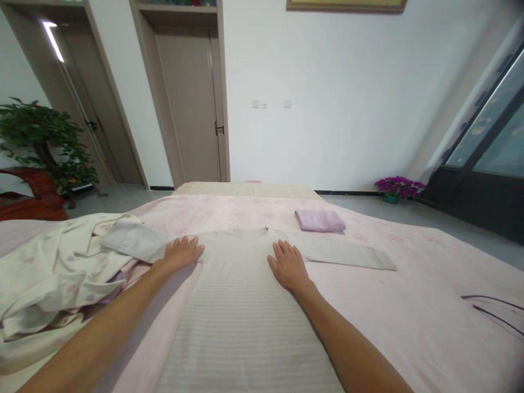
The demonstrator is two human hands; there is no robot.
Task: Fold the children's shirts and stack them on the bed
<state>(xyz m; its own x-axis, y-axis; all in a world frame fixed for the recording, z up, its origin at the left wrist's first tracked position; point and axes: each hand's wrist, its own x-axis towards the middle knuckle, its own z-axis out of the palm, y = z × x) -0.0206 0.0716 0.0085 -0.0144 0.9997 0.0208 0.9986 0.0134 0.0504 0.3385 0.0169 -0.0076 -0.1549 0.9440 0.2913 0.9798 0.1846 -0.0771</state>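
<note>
A pale striped long-sleeved shirt lies spread out flat, its neckline away from me and both sleeves stretched sideways. My left hand rests on the left sleeve close to the shoulder, palm down with fingers extended. On the right shoulder area lies my right hand, also flat with its fingers a little spread. The right sleeve reaches out over the pink sheet, while the left sleeve's end lies on a heap of cream patterned cloth.
Beyond the right sleeve sits a folded lilac cloth on the pink flowered sheet. Thin dark eyeglass-like arms show at the right edge. A red wooden chair and a leafy plant stand left.
</note>
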